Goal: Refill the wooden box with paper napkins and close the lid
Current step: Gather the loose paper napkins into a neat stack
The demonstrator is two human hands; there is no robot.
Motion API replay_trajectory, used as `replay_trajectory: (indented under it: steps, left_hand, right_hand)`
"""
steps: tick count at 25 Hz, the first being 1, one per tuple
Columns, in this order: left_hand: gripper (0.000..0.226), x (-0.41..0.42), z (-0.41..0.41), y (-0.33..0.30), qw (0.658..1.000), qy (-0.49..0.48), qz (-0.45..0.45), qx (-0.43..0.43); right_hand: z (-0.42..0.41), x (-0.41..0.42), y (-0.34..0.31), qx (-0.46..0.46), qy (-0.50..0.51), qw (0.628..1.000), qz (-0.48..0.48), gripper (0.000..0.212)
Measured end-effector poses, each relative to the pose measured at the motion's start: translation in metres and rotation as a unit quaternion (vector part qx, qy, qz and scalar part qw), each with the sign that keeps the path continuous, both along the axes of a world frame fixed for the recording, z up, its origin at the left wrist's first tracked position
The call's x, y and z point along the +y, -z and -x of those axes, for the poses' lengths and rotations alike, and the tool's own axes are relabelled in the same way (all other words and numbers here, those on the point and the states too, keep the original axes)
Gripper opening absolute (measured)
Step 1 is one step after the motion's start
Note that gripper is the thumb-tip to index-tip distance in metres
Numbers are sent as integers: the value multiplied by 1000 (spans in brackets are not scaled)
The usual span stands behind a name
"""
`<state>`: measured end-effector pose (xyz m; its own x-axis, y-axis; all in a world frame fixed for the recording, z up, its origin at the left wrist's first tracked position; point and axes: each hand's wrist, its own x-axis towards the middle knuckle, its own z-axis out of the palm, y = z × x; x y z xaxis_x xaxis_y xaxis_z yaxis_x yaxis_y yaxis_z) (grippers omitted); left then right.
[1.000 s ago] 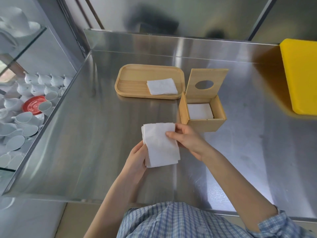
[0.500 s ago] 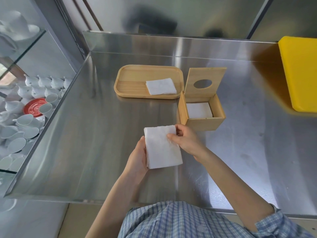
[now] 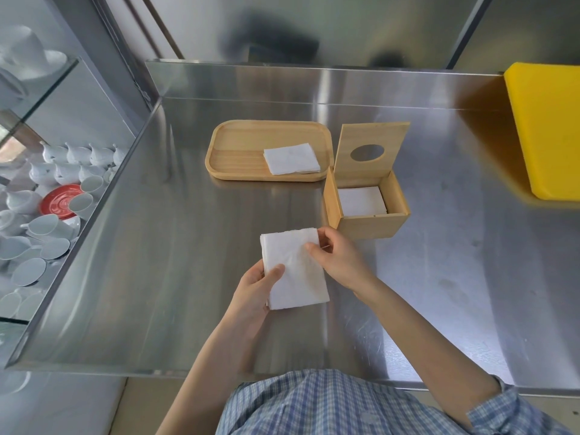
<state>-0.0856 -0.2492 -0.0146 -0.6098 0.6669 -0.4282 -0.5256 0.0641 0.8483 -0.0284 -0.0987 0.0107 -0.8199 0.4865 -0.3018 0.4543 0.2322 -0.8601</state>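
A stack of white paper napkins (image 3: 295, 271) is held above the steel counter in both hands. My left hand (image 3: 255, 290) grips its lower left edge with the thumb on top. My right hand (image 3: 337, 257) pinches its upper right corner. Just beyond stands the wooden box (image 3: 367, 226), with its lid (image 3: 370, 153) raised upright and a round hole in it. White napkins (image 3: 361, 200) lie inside the box. A wooden tray (image 3: 238, 149) to the box's left holds another small stack of napkins (image 3: 290, 158).
A yellow board (image 3: 549, 130) lies at the right edge of the steel counter (image 3: 172, 246). To the left, past the counter's raised rim, white cups and a red saucer (image 3: 58, 200) sit on a lower shelf.
The napkin stack has been squared up and turned a little in my hands. My left thumb has come onto its top face. The view has shifted slightly.
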Motion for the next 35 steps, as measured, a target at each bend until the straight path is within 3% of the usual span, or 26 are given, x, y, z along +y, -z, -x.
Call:
replay_trajectory:
  steps: [4, 7, 10, 14, 24, 35]
  left_hand:
    - [23, 1, 3, -4, 999, -19, -32, -19]
    - [25, 4, 6, -9, 994, -44, -86, -48]
    - [28, 8, 6, -15, 989, -67, -118, -66]
    - [37, 12, 2, -20, 985, -90, -126, -71]
    - [31, 9, 0, -16, 987, -107, -110, -39]
    - [15, 18, -4, -20, 996, -68, 39, 50]
  right_hand:
    - [-9, -2, 2, -18, 22, 998, 47, 38]
    - [-17, -5, 4, -42, 14, 985, 166, 49]
    - [-23, -10, 5, -39, 11, 951, 308, 45]
    - [-24, -16, 8, -2, 21, 929, 369, 38]
    - [-26, -9, 15, 29, 82, 945, 314, 28]
    - [-49, 21, -9, 47, 88, 989, 105, 16]
